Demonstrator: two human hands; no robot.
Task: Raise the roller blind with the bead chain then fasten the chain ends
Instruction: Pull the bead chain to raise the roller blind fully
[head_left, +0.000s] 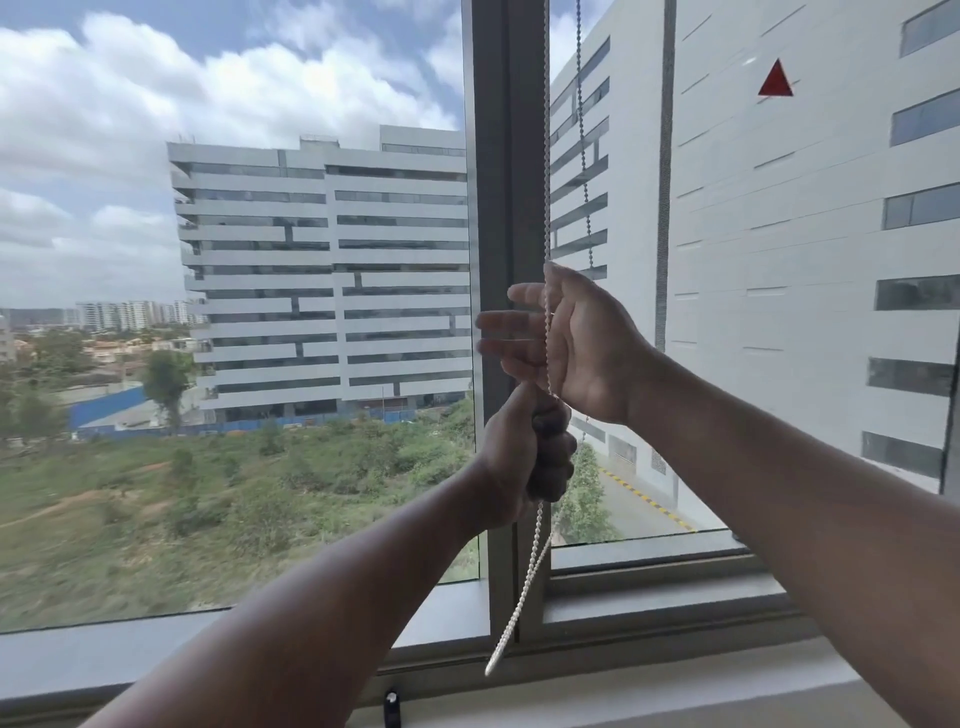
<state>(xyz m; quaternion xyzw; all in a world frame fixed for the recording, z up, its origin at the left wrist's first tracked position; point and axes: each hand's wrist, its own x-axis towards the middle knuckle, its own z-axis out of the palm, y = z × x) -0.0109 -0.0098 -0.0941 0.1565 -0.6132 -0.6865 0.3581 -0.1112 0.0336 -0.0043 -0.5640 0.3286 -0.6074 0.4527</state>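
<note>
A white bead chain (546, 156) hangs down in front of the grey window post (501, 182). A second strand (585, 156) hangs just to its right, against the glass. My right hand (566, 343) is at mid height with fingers spread, and the front strand runs across its palm. Right below it, my left hand (524, 457) is a fist closed around the chain. The chain's loose loop (519, 592) hangs from that fist down to the sill. The roller blind itself is out of view above the frame.
A small black clip (390, 706) sits on the white sill (675, 686) below the post. The window frame's lower rail (649, 582) runs across behind my arms. Office buildings and scrubland lie outside the glass.
</note>
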